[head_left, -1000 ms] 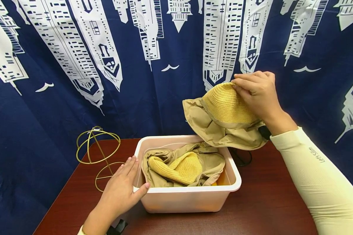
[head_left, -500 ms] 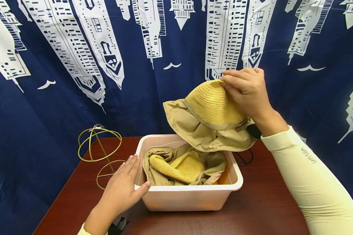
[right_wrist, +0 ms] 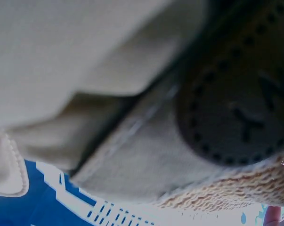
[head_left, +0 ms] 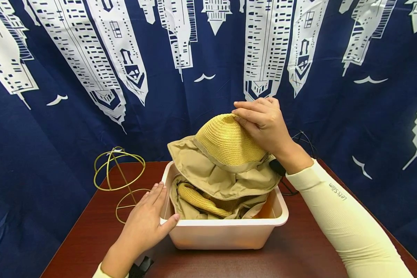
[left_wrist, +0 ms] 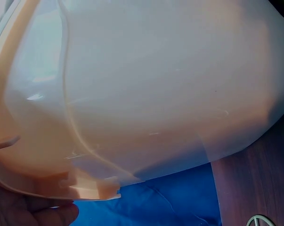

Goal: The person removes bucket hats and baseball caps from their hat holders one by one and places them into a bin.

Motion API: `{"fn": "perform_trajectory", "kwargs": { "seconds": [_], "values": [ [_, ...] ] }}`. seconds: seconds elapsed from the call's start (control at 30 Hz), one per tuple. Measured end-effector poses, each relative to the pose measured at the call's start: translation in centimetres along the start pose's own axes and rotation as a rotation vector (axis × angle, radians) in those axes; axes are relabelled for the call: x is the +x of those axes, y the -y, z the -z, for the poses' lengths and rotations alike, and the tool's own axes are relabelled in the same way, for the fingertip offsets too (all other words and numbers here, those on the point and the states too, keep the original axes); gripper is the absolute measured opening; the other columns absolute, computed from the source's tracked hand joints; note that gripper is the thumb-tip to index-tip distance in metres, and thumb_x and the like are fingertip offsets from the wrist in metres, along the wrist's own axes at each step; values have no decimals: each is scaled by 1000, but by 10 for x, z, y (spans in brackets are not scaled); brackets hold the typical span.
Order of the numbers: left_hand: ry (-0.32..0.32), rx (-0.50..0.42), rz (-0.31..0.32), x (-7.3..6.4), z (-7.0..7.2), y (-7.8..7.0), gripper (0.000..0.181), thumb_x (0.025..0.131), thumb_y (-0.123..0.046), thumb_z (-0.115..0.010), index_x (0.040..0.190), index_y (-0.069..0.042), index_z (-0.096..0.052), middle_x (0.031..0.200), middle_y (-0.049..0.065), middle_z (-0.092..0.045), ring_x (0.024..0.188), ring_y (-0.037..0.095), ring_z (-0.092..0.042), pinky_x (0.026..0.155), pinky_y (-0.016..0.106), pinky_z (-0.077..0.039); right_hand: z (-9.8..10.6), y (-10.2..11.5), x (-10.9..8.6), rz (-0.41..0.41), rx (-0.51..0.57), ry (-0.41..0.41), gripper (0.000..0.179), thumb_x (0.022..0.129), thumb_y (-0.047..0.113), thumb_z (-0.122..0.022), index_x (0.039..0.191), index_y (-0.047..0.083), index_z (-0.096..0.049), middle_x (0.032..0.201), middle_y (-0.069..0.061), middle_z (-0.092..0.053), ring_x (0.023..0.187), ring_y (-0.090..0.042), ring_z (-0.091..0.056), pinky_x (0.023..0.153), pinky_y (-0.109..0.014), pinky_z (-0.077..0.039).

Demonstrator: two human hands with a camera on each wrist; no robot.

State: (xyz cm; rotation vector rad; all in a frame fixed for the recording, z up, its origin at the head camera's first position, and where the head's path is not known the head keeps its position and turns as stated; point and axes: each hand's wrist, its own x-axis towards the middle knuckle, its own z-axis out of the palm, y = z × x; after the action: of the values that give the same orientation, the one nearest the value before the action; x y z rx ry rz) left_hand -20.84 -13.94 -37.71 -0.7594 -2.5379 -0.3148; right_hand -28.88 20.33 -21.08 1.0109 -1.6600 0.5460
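My right hand [head_left: 264,125] pinches the top of a sun hat [head_left: 229,143] with a yellow knitted crown and a wide tan cloth brim. The hat hangs over a pale pink plastic bin [head_left: 226,233], its brim overlapping the bin's back and right rim in the head view. Inside the bin lies a second yellow and tan hat [head_left: 198,199], folded and partly hidden by the first. My left hand [head_left: 147,216] rests on the bin's left rim, fingers straight and thumb over the front corner. A round dark patch [right_wrist: 240,108] on the hat fills much of the right wrist view.
A gold wire stand [head_left: 119,170] of hoops is at the left on the dark red wooden table [head_left: 87,231]. Behind the bin's right side is a dark wire object [head_left: 304,139]. A navy curtain [head_left: 173,116] with white buildings hangs behind the table.
My right hand has carried the hat leftward and down, from beyond the bin's right side to over the bin. It now covers more of the folded hat. The left hand stays on the rim.
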Motion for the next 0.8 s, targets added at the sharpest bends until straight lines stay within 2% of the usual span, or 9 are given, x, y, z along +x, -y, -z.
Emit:
{"fn": "perform_trajectory", "kwargs": {
  "seconds": [0.4,0.63,0.7,0.8],
  "values": [
    [-4,-14,23,-2,-1,-1,85,90,-51,-63,143,13,-43,150,26,-40,141,37,-36,111,53,-34,-23,20,-17,60,87,124,21,79,-1,-79,99,7,-78,106,-12,-74,83,-27,-62,78,-46,-37],
    [-9,-22,33,-2,-2,0,85,90,-51,-63,142,13,-43,149,27,-42,141,37,-36,112,52,-32,-29,24,-26,41,158,158,23,77,0,-80,98,8,-79,107,-11,-74,81,-24,-62,79,-45,-39],
    [-8,-22,37,-2,-1,0,85,90,-51,-63,142,13,-43,149,27,-41,141,37,-36,113,52,-32,-28,24,-28,35,191,189,23,77,2,-80,100,9,-78,107,-10,-74,85,-24,-64,80,-45,-40],
    [-6,-17,46,-2,-1,-1,86,90,-53,-63,142,13,-43,149,28,-41,141,38,-36,113,52,-31,-25,24,-33,20,260,285,20,87,14,-77,106,9,-77,114,-8,-72,94,-23,-64,83,-41,-43]
  ]
}}
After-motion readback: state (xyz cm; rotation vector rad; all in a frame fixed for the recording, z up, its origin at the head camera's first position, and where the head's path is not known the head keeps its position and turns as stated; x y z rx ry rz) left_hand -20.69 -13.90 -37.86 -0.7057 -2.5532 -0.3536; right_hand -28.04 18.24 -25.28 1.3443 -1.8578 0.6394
